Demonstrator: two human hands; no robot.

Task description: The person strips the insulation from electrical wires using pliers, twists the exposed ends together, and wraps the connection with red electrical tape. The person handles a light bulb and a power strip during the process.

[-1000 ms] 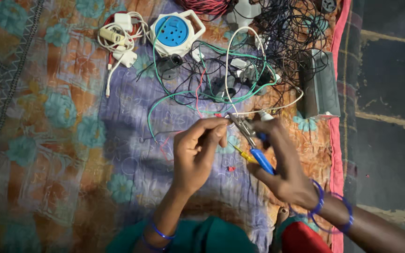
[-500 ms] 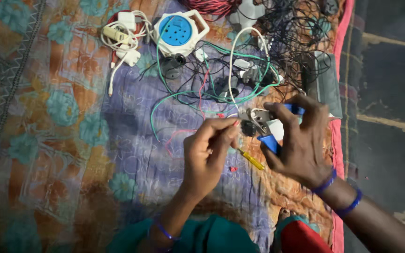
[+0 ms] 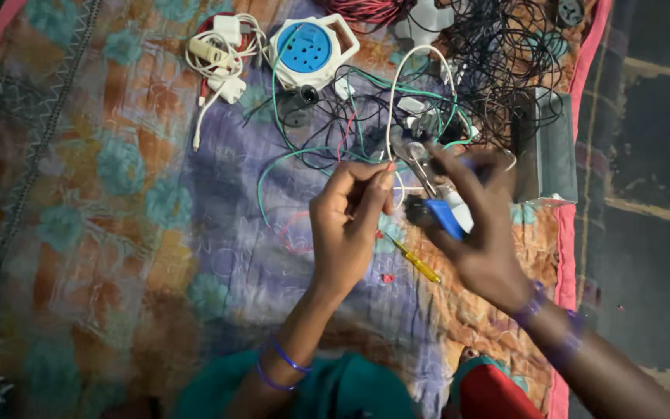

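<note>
My left hand [image 3: 348,225] pinches a thin white wire [image 3: 391,101] between thumb and fingers, just above a yellow-handled screwdriver [image 3: 415,263] lying on the cloth. My right hand [image 3: 478,221] grips blue-handled pliers [image 3: 437,208], their metal jaws pointing up-left toward the wire beside my left fingertips. The hands nearly touch over a tangle of green, red and black wires [image 3: 350,132].
A blue and white round socket box [image 3: 309,49] lies at the top, white chargers and cable [image 3: 222,54] to its left, a heap of black wires [image 3: 505,70] top right, a grey box [image 3: 548,147] at the patterned quilt's [image 3: 118,194] right edge.
My right hand has lifted up and right with the pliers, turning them toward the wire. The yellow screwdriver now lies free on the cloth. My left hand stays pinched on the wire.
</note>
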